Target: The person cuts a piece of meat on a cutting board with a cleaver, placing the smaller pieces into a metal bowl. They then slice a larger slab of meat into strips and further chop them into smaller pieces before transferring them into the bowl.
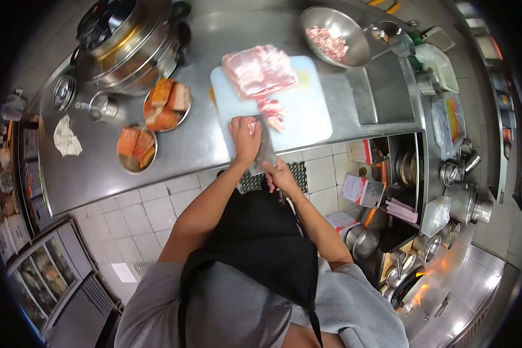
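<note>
My right hand [281, 177] grips the handle of a cleaver [264, 145], whose wide blade extends over the front edge of a white cutting board [310, 113]. Beside the blade, my left hand [246, 136] is closed with curled fingers, and a pinkish bit of raw meat shows at its fingertips. Just beyond the blade lie some cut strips of raw pork [272, 113]. A large slab of raw pork [259, 71] rests on the far part of the board.
Two metal bowls of orange-brown meat blocks [162, 119] [132, 167] stand left on the steel counter [197, 145]. Behind them is a big lidded pot [136, 69]. A pan [353, 43] holds diced meat at back right, near a sink [385, 93]. Flames [420, 293] burn at lower right.
</note>
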Available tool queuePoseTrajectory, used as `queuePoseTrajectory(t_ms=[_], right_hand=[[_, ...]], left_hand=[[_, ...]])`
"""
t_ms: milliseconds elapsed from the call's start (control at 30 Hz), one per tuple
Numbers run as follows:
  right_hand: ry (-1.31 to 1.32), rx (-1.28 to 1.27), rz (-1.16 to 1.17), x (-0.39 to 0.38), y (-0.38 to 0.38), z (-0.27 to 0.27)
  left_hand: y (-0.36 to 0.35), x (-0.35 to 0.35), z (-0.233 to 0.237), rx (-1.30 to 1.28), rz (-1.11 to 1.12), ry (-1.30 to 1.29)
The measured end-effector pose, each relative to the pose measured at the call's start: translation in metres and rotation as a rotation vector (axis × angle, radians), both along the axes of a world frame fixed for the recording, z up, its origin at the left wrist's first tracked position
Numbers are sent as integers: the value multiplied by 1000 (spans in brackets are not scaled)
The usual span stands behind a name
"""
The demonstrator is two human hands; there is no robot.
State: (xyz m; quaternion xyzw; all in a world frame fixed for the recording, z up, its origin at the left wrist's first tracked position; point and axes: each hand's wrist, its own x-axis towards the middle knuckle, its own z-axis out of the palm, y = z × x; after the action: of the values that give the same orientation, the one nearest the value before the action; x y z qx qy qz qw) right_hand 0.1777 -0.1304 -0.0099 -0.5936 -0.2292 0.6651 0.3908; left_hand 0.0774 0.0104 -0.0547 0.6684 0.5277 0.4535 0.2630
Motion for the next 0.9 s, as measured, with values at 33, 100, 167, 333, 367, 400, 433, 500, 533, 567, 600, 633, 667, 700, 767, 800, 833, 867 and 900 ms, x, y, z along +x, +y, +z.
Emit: queuePoseTrajectory(t_ms=[33,100,167,333,367,400,433,500,533,567,600,633,667,700,767,800,833,867,900], right_hand=[[5,18,8,7,7,7],[-82,72,-61,40,26,44],[-225,134,-104,85,43,100],[-995,353,-206,238,130,169],[-1247,370,-138,279,145,154],[-1422,375,-61,302,153,164],[-1492,363,-53,326,159,157],[-1536,400,-68,357,161,138],[-1508,448,-94,364,157,132],[-1490,405,-87,369,153,130],[-1473,365,-86,373,152,129],[-1391,384,-107,374,148,124],[-1314,402,-134,375,144,121],[-1242,419,-166,377,143,118],[-1373,416,-139,378,151,115],[-1446,415,-129,381,155,111],[-1713,469,-53,385,158,110],[-1477,459,-82,388,158,110],[-1242,445,-107,379,155,126]], left_hand=[[4,8,16,29,-20,19],[32,48,63,192,-110,11],[62,96,126,300,-242,3],[176,199,235,184,-478,128],[180,200,235,236,-441,160],[186,195,234,287,-403,192],[190,186,232,333,-361,227],[172,153,209,-201,-478,506],[168,129,169,-270,-541,664],[158,105,116,-341,-605,820],[137,82,71,-353,-594,724],[117,61,32,-355,-582,630],[104,46,13,-347,-570,533],[85,46,22,-393,-392,564],[38,70,52,-468,-53,615],[29,68,43,-554,-31,527],[21,66,30,-634,-11,435],[17,63,18,-707,11,336],[12,61,23,-705,31,237]])
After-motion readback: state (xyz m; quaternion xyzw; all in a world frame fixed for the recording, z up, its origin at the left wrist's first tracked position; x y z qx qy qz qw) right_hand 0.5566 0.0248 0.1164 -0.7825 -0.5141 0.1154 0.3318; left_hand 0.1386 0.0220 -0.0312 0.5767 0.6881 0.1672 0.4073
